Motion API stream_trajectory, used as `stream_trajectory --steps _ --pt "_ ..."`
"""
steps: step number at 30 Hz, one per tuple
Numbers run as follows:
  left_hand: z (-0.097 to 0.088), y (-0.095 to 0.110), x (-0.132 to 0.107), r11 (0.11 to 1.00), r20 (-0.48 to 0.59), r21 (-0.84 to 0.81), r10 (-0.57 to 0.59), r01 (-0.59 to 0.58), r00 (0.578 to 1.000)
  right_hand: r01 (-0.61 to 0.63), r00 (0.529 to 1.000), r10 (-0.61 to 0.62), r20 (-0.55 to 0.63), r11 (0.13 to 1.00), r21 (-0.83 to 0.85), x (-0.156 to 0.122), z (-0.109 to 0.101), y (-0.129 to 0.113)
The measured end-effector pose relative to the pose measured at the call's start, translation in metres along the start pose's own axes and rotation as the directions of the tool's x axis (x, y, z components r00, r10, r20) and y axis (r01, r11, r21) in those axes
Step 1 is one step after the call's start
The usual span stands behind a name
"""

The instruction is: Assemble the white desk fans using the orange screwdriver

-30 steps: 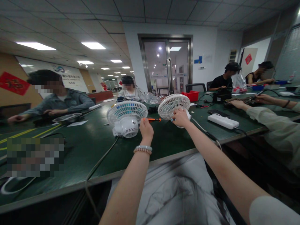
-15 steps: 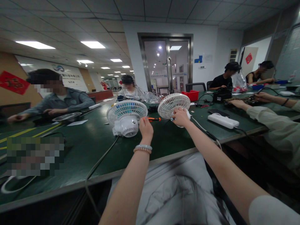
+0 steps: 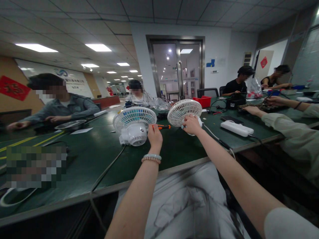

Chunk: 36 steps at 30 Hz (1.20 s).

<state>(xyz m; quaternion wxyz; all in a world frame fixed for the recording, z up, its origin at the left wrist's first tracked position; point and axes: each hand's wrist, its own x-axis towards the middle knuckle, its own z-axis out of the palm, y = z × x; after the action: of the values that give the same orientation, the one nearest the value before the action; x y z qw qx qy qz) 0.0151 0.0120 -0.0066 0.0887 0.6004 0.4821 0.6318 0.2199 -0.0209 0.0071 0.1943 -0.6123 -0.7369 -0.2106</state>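
Note:
Two small white desk fans stand on the dark green table [image 3: 104, 166]. My right hand [image 3: 191, 125] grips the back of the right fan [image 3: 183, 112], whose round grille faces away from me. My left hand [image 3: 155, 135] holds an orange-handled screwdriver [image 3: 163, 126], its shaft pointing right toward the fan body under my right hand. The left fan [image 3: 134, 125] stands free just left of my left hand, its motor housing toward me. Bead bracelets circle my left wrist.
A white power strip [image 3: 236, 128] and a phone lie right of the fans, and a red bin [image 3: 204, 101] stands behind them. Cables trail over the table's near edge. Several people sit around the table; a co-worker's arms [image 3: 274, 116] reach in from the right.
Almost nothing has moved. My hands keep their hold on the fan and the screwdriver; the co-worker's far hand at the right has shifted slightly.

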Motion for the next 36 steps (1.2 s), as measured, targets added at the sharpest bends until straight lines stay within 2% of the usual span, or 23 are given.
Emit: stream_trajectory --steps 8,14,24,32,36 --pt "0.0016 0.0003 -0.0011 0.971 -0.006 -0.234 -0.045 0.042 0.999 -0.007 1.0 0.007 0.006 1.0 -0.002 -0.0001 -0.0005 0.0001" --pt "0.0008 0.0036 -0.0014 0.972 0.005 -0.228 -0.05 0.05 0.999 0.001 1.0 -0.001 0.0 1.0 0.007 0.0003 0.0005 0.0013" --pt "-0.0003 0.0051 -0.0028 0.978 -0.022 -0.204 0.036 -0.04 0.999 -0.004 1.0 0.004 0.009 1.0 -0.005 -0.0006 -0.0009 0.0009" --pt "-0.0028 0.0052 -0.0014 0.996 -0.008 -0.082 0.021 -0.022 1.0 -0.001 1.0 0.001 0.007 1.0 0.001 -0.0002 -0.0006 0.001" --pt "-0.0031 0.0055 -0.0029 0.993 0.005 -0.114 0.009 -0.008 1.0 0.003 1.0 -0.003 -0.004 1.0 0.002 -0.0009 -0.0002 0.0004"
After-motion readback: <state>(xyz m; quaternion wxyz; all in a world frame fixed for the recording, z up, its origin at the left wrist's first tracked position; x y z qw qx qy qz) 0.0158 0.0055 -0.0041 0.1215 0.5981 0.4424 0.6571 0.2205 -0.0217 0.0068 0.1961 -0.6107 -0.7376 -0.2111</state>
